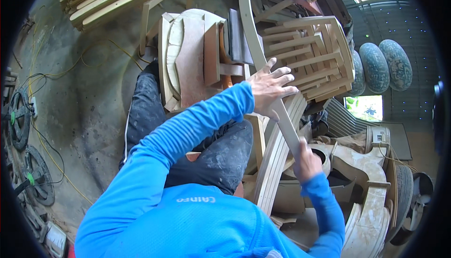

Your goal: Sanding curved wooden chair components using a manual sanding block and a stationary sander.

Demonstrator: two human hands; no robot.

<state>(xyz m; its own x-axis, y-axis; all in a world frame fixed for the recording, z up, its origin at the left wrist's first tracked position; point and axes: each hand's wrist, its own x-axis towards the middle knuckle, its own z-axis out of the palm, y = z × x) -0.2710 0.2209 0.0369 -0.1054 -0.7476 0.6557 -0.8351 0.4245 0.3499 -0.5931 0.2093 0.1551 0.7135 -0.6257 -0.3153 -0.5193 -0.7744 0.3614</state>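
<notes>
Strip of curved wood (287, 129), one piece, slants in front of one person (206, 220) in blue.

The right hand (308, 160) is clenched around its lower end, while the left hand (271, 88) is laid on its middle with fingers spread, not wrapped. To the right of the strip's upper part is one slatted wooden frame (324, 65), then three round tubes (395, 65) (one is partly hidden); at far left, two black wheels (38, 185) with green centres.

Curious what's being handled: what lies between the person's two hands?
In the head view, a bare stretch of the curved wooden slat runs from left hand to right hand.
</notes>
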